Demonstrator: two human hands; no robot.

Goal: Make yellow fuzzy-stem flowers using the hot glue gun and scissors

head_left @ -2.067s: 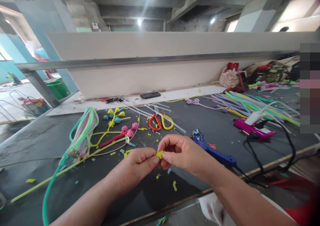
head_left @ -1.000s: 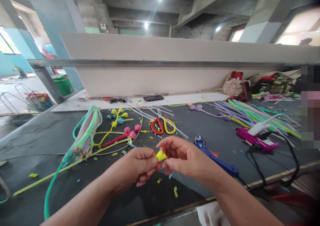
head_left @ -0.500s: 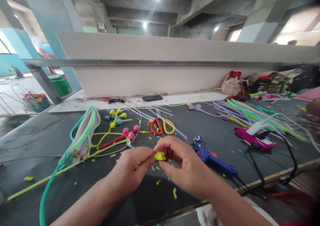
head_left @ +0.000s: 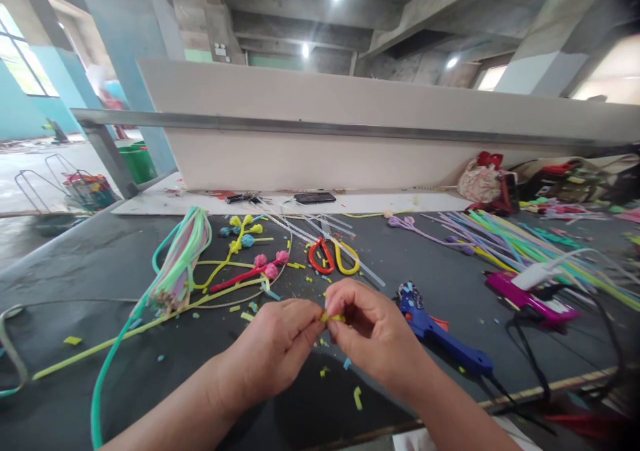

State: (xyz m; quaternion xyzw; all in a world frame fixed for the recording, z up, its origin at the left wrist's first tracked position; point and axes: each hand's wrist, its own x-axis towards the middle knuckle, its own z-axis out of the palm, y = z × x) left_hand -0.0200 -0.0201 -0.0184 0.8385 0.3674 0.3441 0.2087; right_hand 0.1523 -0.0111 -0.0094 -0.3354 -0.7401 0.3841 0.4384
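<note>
Over the dark tabletop, my left hand (head_left: pixel 280 344) and my right hand (head_left: pixel 370 334) meet, fingertips pinched on a small yellow bud-like piece (head_left: pixel 333 318). Fingers cover much of it. Just beyond lie scissors (head_left: pixel 321 256) with one red and one yellow handle. A blue glue gun (head_left: pixel 445 341) rests to the right of my right hand. Left of the scissors are a red stem with pink buds (head_left: pixel 245 276) and a yellow budded stem (head_left: pixel 223 254). Clear glue sticks (head_left: pixel 363 264) lie around the scissor blades.
A bundle of pastel fuzzy stems (head_left: pixel 183 261) stands left, with a long green strand trailing forward. More coloured stems (head_left: pixel 505 241) spread at right, behind a magenta power strip (head_left: pixel 533 298) with cords. A phone (head_left: pixel 315 198) lies by the white back panel (head_left: pixel 325 158). Scraps (head_left: pixel 357 398) litter the table.
The yellow piece has turned between my fingertips and less of it shows. My hands stay pinched together. The whole view has shifted, so the table's things appear farther right.
</note>
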